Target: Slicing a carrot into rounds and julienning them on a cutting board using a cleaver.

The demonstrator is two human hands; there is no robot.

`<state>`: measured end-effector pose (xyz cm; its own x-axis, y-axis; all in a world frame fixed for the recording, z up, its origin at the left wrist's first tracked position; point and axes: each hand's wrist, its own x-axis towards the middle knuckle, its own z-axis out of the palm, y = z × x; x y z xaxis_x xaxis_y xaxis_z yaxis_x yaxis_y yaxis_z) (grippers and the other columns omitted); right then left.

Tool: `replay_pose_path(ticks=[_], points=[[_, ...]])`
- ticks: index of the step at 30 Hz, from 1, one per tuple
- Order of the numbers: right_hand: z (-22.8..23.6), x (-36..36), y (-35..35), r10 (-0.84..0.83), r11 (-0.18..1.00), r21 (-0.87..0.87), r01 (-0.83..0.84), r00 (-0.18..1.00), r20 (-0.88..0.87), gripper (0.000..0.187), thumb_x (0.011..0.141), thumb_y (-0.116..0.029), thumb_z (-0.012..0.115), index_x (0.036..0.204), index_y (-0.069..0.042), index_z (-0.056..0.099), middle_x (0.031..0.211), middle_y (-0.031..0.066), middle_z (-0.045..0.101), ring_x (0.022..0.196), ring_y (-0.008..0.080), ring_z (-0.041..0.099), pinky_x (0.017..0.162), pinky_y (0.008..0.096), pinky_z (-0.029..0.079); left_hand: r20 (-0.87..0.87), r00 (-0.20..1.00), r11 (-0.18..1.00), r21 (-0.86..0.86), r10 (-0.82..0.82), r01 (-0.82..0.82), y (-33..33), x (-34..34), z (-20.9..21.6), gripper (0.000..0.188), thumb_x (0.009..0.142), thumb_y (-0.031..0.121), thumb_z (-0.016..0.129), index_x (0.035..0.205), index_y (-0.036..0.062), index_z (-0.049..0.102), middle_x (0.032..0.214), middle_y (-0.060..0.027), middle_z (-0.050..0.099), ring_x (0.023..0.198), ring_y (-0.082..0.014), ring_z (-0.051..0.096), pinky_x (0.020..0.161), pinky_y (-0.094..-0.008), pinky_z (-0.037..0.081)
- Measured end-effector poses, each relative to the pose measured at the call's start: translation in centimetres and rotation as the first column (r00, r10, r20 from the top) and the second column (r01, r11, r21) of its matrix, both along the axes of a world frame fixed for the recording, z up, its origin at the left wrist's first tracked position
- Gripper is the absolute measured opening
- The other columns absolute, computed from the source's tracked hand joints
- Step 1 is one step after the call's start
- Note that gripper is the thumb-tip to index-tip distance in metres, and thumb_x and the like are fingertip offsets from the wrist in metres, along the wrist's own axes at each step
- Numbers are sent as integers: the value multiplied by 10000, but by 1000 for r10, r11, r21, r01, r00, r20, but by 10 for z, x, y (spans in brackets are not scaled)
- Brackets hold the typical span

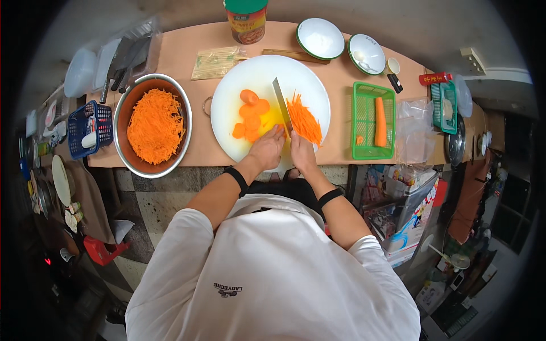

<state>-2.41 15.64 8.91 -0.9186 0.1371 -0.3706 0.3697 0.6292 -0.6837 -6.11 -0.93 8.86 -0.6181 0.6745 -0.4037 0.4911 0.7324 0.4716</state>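
Observation:
A round white cutting board (227, 74) lies on the table in front of me. My right hand (302, 153) grips a kitchen knife (281, 101) by its handle, the blade pointing away from me and standing on the board. Just left of the blade, the bent fingers of my left hand (267, 150) press on carrot slices, which are mostly hidden beneath them. Several thick carrot slices (252, 113) lie loose on the board's left half. Right of the blade rests a heap of carrot shreds (305, 121).
On the left stands a metal bowl (119, 128) of shredded carrot, beside a blue basket (75, 133). A green basket (358, 122) to the right holds a whole carrot (380, 122). Behind the board are skewers (216, 63), a green-lidded tub (248, 25) and two white bowls (320, 38).

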Motion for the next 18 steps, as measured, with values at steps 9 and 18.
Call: replay_pose_path(ticks=[9,18], points=[[5,43,9,-31,999,-20,34,991,128,642,1141,-445,331,1052,61,716,1071,395,680,1083,565,642,973,589,477,-33,999,1000,23,0,1,0,1,-5,759,842,154,734,1512,-96,480,1656,-252,413,1583,-375,323,1300,-398,301],[-25,69,10,20,1000,15,-21,999,41,684,1157,-440,310,909,72,691,672,229,676,547,351,670,623,472,551,-31,1000,1000,13,2,-2,1,2,-7,749,830,149,736,1493,-104,497,1645,-265,424,1576,-383,334,1291,-403,315]])
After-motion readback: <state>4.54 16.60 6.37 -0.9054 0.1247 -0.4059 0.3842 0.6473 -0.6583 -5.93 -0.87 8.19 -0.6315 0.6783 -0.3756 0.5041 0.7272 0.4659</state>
